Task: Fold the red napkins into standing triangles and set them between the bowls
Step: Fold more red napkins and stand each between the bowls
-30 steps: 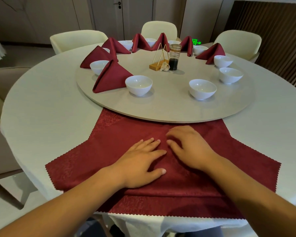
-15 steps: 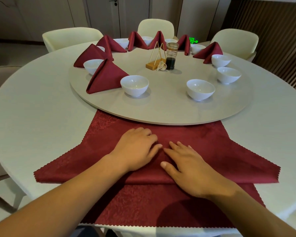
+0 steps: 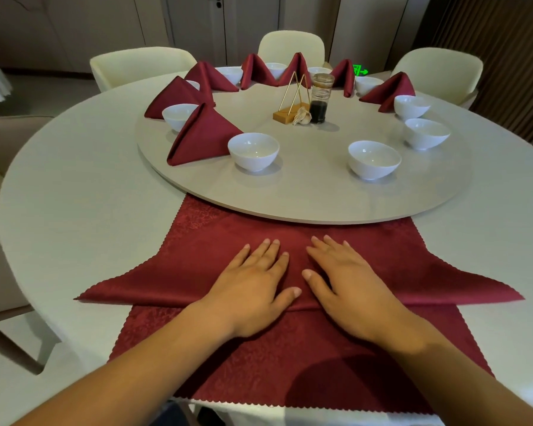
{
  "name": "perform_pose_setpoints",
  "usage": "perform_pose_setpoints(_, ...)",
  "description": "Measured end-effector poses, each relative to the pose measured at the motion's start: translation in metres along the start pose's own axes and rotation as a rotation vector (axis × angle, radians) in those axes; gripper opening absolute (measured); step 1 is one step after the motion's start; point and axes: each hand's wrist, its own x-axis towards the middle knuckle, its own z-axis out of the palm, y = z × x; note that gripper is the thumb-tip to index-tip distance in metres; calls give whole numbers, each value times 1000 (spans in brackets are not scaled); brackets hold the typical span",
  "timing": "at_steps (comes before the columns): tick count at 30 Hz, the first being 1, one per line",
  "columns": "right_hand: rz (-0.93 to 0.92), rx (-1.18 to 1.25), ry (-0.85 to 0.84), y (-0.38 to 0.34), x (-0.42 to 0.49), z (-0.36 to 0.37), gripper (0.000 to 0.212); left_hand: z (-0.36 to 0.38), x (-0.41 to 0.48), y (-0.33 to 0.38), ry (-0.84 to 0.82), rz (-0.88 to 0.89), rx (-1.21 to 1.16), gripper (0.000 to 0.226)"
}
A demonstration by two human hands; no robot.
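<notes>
Round white table point(image 3: 74, 195), cream chairs point(image 3: 142, 66) behind. Its lazy Susan point(image 3: 305, 198) held bowls point(image 3: 253, 150), w/ folded napkins point(image 3: 202, 136) from 9 to 2 o'clock. A flat red napkin point(image 3: 397, 259) lay at 6. Left hand point(image 3: 253, 290) & right hand point(image 3: 348, 287) pressed on it side by side, fingers straight, gripping nothing.

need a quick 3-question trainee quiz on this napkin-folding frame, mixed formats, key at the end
1. True or false: the left hand and right hand both lie with straight fingers on the flat red napkin.
2. What stands between the near left bowl and the near right bowl? A) a folded napkin B) a sauce jar C) nothing
3. Fill in: the closest standing napkin is on the near left bowl's ___ side.
Key: 1 true; 2 C; 3 left.
</notes>
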Motion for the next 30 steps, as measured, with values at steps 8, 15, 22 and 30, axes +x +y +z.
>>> perform_pose_setpoints(8,10,-13,-43,6,-30,5,59,-1,17,-10,22,13,10,76)
perform_pose_setpoints(15,-59,97,17,23,-36,7,54,-3,14,-12,231,122,-38,64)
perform_pose_setpoints(22,-162,37,201,35,-42,15,21,-2,-10,-12,333,362,-58,29)
perform_pose_setpoints(30,-139,94,290,23,-61,17,10,-9,-29,-1,351,394,-14,14)
